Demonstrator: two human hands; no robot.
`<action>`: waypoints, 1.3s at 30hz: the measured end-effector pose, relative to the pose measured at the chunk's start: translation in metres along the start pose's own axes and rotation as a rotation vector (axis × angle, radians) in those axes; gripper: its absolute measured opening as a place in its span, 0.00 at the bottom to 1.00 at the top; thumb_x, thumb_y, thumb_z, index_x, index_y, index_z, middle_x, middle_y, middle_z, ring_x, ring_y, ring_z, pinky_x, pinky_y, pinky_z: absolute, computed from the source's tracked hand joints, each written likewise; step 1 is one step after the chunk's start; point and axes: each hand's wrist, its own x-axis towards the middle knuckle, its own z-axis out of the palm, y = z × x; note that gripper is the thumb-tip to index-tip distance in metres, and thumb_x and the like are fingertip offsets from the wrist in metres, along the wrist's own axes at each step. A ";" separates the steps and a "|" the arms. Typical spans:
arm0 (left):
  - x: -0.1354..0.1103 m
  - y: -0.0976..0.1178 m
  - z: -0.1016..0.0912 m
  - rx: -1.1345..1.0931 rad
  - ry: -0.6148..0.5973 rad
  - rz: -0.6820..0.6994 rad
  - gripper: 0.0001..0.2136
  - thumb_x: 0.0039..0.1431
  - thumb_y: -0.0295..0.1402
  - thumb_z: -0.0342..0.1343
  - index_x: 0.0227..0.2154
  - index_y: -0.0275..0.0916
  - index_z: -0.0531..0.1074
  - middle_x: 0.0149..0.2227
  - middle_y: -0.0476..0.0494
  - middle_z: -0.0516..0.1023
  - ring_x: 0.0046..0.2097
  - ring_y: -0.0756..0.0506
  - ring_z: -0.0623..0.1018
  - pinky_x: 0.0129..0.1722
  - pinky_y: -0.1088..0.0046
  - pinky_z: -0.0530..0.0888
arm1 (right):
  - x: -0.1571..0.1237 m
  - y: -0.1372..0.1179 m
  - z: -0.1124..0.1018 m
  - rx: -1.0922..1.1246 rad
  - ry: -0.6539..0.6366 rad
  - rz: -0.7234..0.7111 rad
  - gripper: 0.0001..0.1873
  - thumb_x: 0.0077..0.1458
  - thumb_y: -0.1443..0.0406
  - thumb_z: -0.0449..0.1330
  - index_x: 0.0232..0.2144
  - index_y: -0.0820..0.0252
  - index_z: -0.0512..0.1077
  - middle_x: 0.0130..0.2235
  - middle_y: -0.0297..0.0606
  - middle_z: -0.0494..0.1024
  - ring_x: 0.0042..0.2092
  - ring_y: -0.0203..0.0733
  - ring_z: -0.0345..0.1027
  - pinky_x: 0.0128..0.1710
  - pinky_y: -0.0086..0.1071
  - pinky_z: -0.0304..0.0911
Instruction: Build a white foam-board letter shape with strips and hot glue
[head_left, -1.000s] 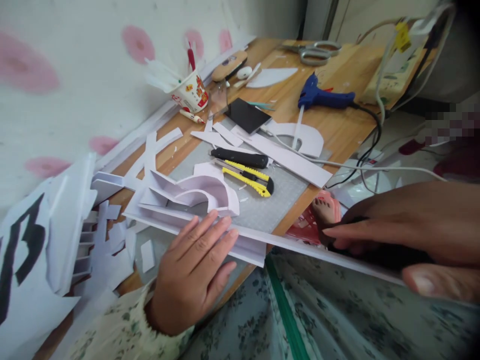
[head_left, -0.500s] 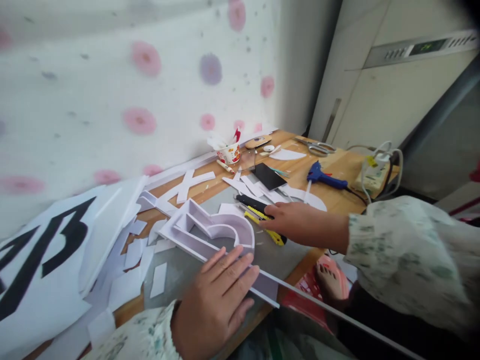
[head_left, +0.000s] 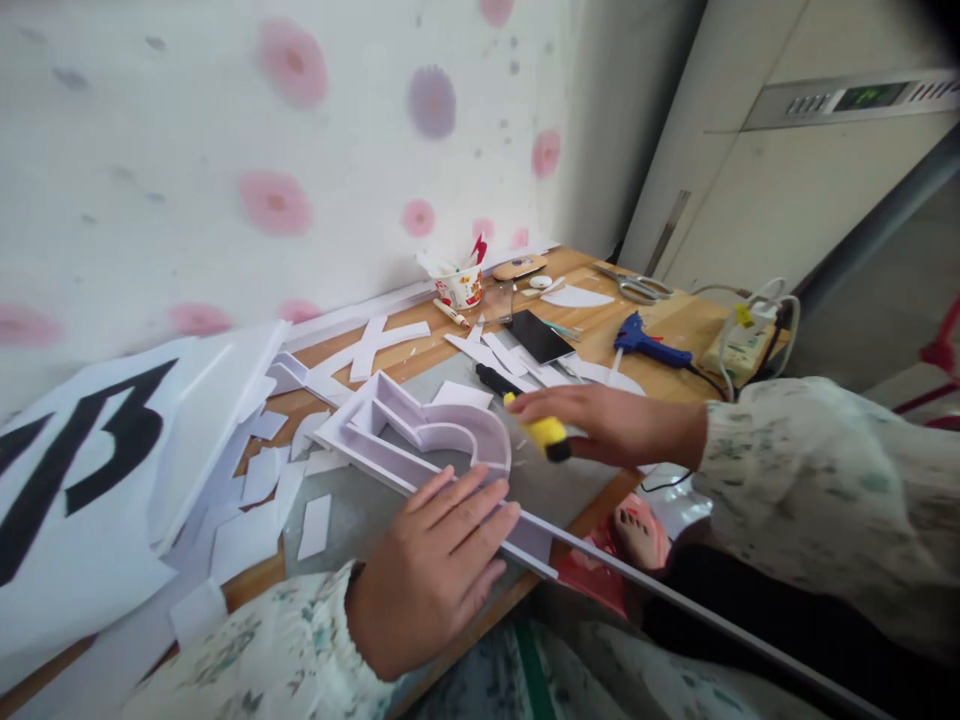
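My left hand [head_left: 431, 570] lies with outstretched fingers over the edge of a white foam-board letter frame [head_left: 360, 470], which has raised walls and a rounded bowl. A long thin white strip [head_left: 645, 580] runs from the frame past the table edge to the lower right. In my right hand [head_left: 592, 420] is a yellow and black utility knife [head_left: 546, 432], held just above the grey cutting mat [head_left: 547, 500], right of the letter frame. Beside it lies a black pen-like tool [head_left: 495, 380]. Whether a blade is out of the knife cannot be seen.
White offcuts [head_left: 255, 535] and a sheet with black printed shapes [head_left: 82, 500] cover the left side. Farther back are a paper cup [head_left: 457, 288], a black rectangular plate [head_left: 538, 337], scissors [head_left: 637, 286], a blue glue gun [head_left: 649, 342] and a power strip [head_left: 742, 345].
My right hand has closed around the yellow utility knife and raised it off the mat. The black tool stays behind. My left hand keeps its place on the letter frame.
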 end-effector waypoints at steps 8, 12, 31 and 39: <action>-0.004 -0.001 0.000 -0.086 -0.069 -0.021 0.16 0.61 0.28 0.55 0.52 0.35 0.72 0.56 0.41 0.75 0.60 0.37 0.71 0.58 0.53 0.68 | -0.022 -0.038 0.000 0.572 0.834 0.411 0.15 0.44 0.65 0.72 0.32 0.53 0.70 0.30 0.29 0.75 0.19 0.33 0.65 0.17 0.29 0.62; -0.005 -0.002 0.000 -0.098 -0.128 -0.019 0.19 0.60 0.27 0.56 0.54 0.35 0.69 0.57 0.38 0.73 0.62 0.36 0.68 0.60 0.51 0.66 | -0.020 -0.041 0.006 0.483 0.794 0.513 0.15 0.41 0.63 0.73 0.30 0.53 0.72 0.29 0.29 0.74 0.27 0.37 0.67 0.26 0.31 0.65; -0.003 -0.009 -0.003 -0.076 -0.233 0.025 0.19 0.57 0.27 0.56 0.53 0.35 0.69 0.57 0.38 0.73 0.62 0.36 0.68 0.63 0.53 0.62 | -0.020 -0.033 0.009 0.665 0.501 0.630 0.17 0.45 0.63 0.70 0.36 0.56 0.68 0.32 0.28 0.74 0.32 0.37 0.72 0.29 0.29 0.71; -0.005 -0.009 -0.003 -0.059 -0.246 0.046 0.20 0.58 0.28 0.56 0.54 0.34 0.68 0.57 0.36 0.73 0.62 0.36 0.67 0.63 0.51 0.63 | -0.022 -0.044 0.000 0.742 0.472 0.673 0.13 0.49 0.64 0.68 0.35 0.58 0.70 0.25 0.27 0.71 0.30 0.38 0.73 0.25 0.28 0.70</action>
